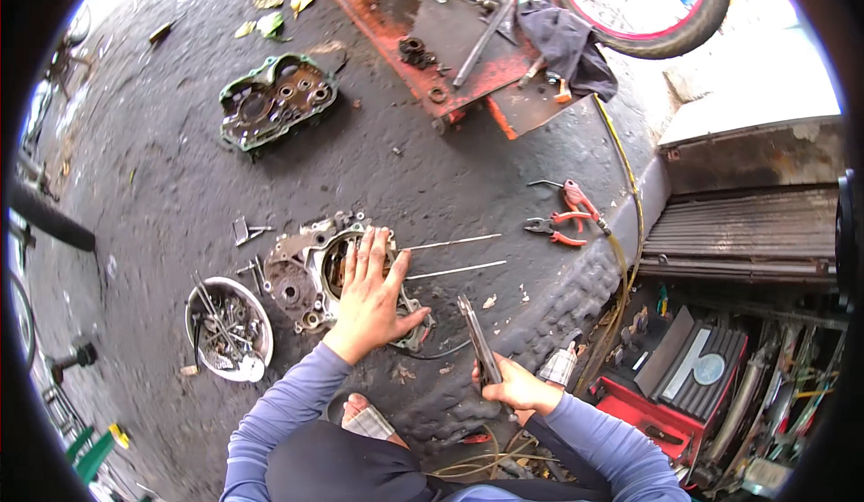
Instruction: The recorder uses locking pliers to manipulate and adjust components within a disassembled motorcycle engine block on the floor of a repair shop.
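An engine crankcase half (292, 279) of dull grey metal lies on the dark ground before me. My left hand (367, 299) rests flat across its opening, fingers stretched, hiding part of the inside. Two long thin studs (459, 269) stick out from the crankcase's right side. Just right of the crankcase, my right hand (515, 387) is closed round a long, narrow grey metal tool that looks like pliers (480, 344). The tool's tip points up and away from me, apart from the crankcase; its exact kind is unclear.
A white bowl (270, 340) of bolts and tools stands left. Farther off lies a green-edged engine cover (279, 101). Red-handled pliers (560, 228) and an air blow gun (579, 198) with a yellow hose (627, 155) lie right. A red toolbox (621, 403) sits lower right.
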A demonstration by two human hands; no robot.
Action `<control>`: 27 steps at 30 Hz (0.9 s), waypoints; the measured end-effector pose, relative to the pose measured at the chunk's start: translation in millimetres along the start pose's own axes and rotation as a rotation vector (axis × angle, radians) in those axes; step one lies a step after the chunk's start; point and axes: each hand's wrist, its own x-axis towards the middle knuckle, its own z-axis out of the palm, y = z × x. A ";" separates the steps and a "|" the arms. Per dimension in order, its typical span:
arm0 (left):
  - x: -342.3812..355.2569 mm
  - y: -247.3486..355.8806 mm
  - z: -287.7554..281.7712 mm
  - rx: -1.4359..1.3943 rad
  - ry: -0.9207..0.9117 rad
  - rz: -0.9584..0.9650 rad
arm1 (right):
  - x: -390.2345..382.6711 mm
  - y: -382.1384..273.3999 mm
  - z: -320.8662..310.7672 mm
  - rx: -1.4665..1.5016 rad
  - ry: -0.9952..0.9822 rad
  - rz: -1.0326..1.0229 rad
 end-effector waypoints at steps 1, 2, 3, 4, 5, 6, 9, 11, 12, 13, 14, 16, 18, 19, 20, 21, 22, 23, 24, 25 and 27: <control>-4.3 -3.6 3.7 -0.004 0.023 -0.013 | 7.3 0.1 0.4 -0.090 0.031 0.007; -6.0 -5.5 6.2 -0.006 0.023 -0.030 | 11.7 -1.1 -0.8 -0.098 0.016 0.014; -7.3 -7.6 8.4 -0.033 0.026 -0.047 | 15.6 -3.3 -0.3 0.058 0.000 0.022; -8.3 -9.1 9.7 -0.061 0.030 -0.062 | 19.1 -6.9 -0.4 0.214 -0.014 0.032; -9.6 -9.9 9.9 -0.065 0.028 -0.072 | 22.3 -12.2 -1.6 0.210 -0.020 0.040; -10.6 -11.2 10.1 -0.053 0.020 -0.078 | 25.6 -23.1 -2.7 0.253 -0.030 0.055; -10.9 -13.5 12.5 -0.049 0.015 -0.089 | 31.8 -43.5 -10.4 0.301 -0.033 0.059; -9.3 -12.9 14.0 -0.066 -0.003 -0.099 | 34.7 -48.9 -15.6 0.388 -0.024 0.103; -8.5 -12.8 14.4 -0.076 0.004 -0.102 | 33.2 -56.1 -15.3 0.372 0.016 0.147; -8.2 -13.5 13.4 -0.082 0.003 -0.106 | 32.8 -60.6 -16.3 0.369 0.017 0.154; -7.9 -14.0 12.0 -0.071 0.002 -0.101 | 32.6 -64.1 -17.8 0.375 0.021 0.194; -7.8 -15.7 11.8 -0.065 0.000 -0.100 | 31.7 -75.2 -18.0 0.385 0.028 0.235; -7.8 -17.8 13.0 -0.070 0.005 -0.102 | 30.9 -82.9 -15.1 0.383 0.040 0.250; -7.9 -18.2 13.0 -0.072 0.002 -0.104 | 32.0 -84.5 -13.3 0.382 0.050 0.260; -8.3 -18.1 12.5 -0.069 -0.003 -0.109 | 33.4 -83.5 -9.3 0.383 0.049 0.265; -7.9 -18.3 12.3 -0.068 -0.006 -0.110 | 33.7 -80.9 -3.6 0.337 0.092 0.259; -8.3 -18.8 12.1 -0.071 -0.009 -0.111 | 33.9 -77.3 2.7 0.292 0.135 0.254; -9.2 -19.6 11.9 -0.072 -0.008 -0.112 | 35.1 -70.4 9.1 0.293 0.134 0.258; -9.8 -20.2 10.5 -0.071 -0.007 -0.115 | 37.0 -60.5 15.4 0.248 0.179 0.193; -8.5 -19.5 10.8 -0.078 -0.008 -0.116 | 38.0 -49.9 19.1 0.200 0.232 0.130; -7.1 -18.7 10.2 -0.085 0.004 -0.121 | 48.4 -25.5 19.2 0.222 0.251 0.079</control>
